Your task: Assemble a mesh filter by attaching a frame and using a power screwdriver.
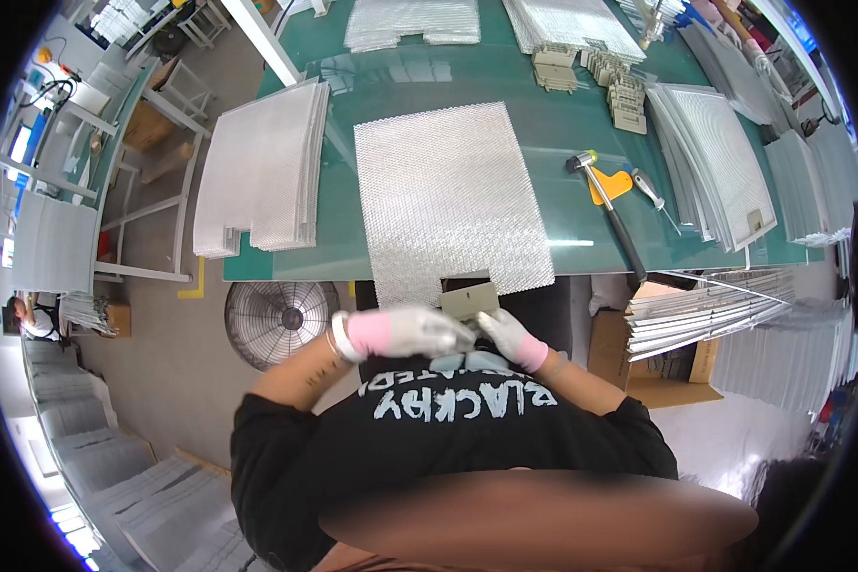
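Note:
A silvery mesh sheet (453, 191) lies before me on the green table, its near end reaching past the table edge and a notch cut into that end. At the notch sits a small beige plastic plate (470, 301), tilted toward me. My right hand (513, 339), in a white and pink glove, pinches the plate's lower right corner. My left hand (412, 332), gloved alike, is just below the plate with its fingers drawn together and pointing at the right hand. Whatever its fingertips hold is hidden.
Mesh stacks stand left (262, 167) and right (710, 162) on the table (305, 257). A hammer (612, 214), an orange scraper (619, 184) and a screwdriver (654, 198) lie right of the sheet. Beige plates (629, 103) pile up behind. A floor fan (291, 317) stands lower left.

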`<state>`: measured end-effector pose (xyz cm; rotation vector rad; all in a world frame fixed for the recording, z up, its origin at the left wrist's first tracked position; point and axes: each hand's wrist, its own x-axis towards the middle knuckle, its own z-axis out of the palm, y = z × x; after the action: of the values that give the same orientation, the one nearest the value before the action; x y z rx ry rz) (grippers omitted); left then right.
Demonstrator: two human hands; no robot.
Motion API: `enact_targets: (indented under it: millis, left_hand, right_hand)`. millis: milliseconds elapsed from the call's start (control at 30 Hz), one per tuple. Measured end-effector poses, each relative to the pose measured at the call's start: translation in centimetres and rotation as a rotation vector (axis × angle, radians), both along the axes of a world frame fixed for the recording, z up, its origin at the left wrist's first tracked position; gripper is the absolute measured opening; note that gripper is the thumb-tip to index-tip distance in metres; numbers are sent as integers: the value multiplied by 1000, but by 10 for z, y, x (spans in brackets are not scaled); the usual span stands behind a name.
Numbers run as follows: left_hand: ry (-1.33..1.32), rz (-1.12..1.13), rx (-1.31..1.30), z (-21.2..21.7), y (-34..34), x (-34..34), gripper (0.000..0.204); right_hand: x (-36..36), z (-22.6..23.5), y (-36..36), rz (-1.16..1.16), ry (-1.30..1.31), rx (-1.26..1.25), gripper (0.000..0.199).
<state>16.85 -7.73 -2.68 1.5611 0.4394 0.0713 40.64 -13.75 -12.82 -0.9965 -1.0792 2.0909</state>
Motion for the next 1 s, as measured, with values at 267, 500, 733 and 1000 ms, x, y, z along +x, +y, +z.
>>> enact_targets:
  millis: [267,500,733,1000]
  left_hand:
    - [346,66,1321,-5,80,81,70]
    - [445,155,1278,-9,20,115,58]
    - [399,128,1273,-4,14,114,54]
    - [415,-34,1378,-12,72,104,46]
  right_hand:
    - [-1,4,-16,-788,-299,258,40]
    - [40,-1,-5,-735,-123,129,20]
    - [25,10,-8,-953,-68,17,17]
    - [59,22,24,37,-360,137,63]
